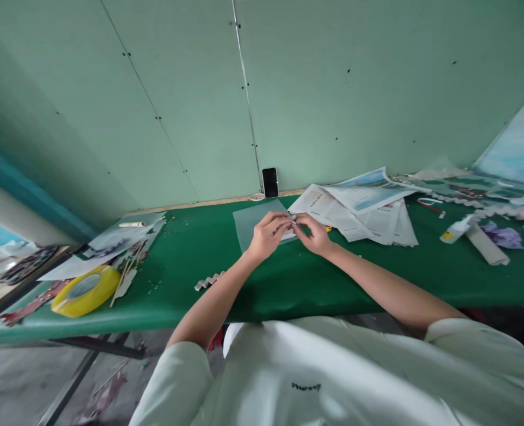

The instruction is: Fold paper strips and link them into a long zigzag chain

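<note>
My left hand (266,235) and my right hand (314,234) meet over the middle of the table. Their fingers are closed in a pinch around a small pale grey piece (293,218), most of which the fingertips cover, so its kind cannot be made out. Beneath the hands lies a translucent sheet (244,228), with something white partly showing under the fingers. A zigzag strip of folded pale paper (208,281) rests on the green tabletop beside my left forearm.
Printed papers (368,219) spread right of my hands. A phone (270,182) leans on the wall. Farther right are a small glue bottle (456,229), a pale flat strip (487,244) and purple crumpled material (502,235). A yellow tape roll (106,291) and thin sticks (128,269) lie left.
</note>
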`<state>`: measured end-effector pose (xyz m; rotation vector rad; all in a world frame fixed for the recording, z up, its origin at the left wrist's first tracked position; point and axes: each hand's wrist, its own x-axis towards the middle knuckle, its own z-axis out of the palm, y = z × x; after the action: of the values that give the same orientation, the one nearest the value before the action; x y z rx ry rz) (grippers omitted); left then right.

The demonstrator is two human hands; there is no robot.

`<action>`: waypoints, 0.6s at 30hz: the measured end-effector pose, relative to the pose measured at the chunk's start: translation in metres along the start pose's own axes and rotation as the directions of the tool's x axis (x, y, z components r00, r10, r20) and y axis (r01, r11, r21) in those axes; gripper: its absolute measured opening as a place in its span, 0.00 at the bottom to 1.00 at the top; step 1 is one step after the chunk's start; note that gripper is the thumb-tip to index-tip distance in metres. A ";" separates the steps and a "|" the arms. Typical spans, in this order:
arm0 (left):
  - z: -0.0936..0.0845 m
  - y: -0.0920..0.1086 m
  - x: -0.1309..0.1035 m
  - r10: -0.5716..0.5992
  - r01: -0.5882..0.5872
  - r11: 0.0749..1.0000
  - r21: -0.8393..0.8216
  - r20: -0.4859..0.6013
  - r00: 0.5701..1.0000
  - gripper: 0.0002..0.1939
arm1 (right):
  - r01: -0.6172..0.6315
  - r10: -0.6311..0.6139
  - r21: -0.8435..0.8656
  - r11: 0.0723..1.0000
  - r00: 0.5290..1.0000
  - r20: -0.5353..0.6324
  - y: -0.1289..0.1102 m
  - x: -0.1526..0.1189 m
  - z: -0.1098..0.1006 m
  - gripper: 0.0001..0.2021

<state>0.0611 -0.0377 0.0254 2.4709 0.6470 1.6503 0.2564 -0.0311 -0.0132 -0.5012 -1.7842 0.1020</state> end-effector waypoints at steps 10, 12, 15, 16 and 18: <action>0.006 -0.015 0.002 -0.574 0.577 0.712 -0.401 0.142 0.806 0.19 | -0.162 0.162 0.071 0.984 0.987 0.008 -0.010 0.009 0.000 0.12; 0.008 -0.017 0.001 -0.614 0.607 0.659 -0.443 0.147 0.775 0.20 | -0.212 0.210 0.109 0.971 0.977 0.025 -0.009 0.007 0.002 0.13; 0.009 -0.018 0.001 -0.661 0.636 0.587 -0.501 0.157 0.734 0.21 | -0.267 0.267 0.172 0.948 0.963 0.019 -0.007 0.002 0.007 0.12; 0.009 -0.018 0.001 -0.671 0.641 0.573 -0.511 0.158 0.725 0.21 | -0.277 0.281 0.187 0.943 0.960 0.007 -0.006 0.001 0.008 0.13; 0.009 -0.018 0.000 -0.683 0.649 0.559 -0.517 0.156 0.713 0.22 | -0.300 0.309 0.217 0.929 0.951 -0.011 -0.004 -0.002 0.011 0.13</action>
<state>0.0642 -0.0201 0.0163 1.4823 0.8426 1.3335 0.2454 -0.0330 -0.0164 -0.6168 -1.6169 0.4904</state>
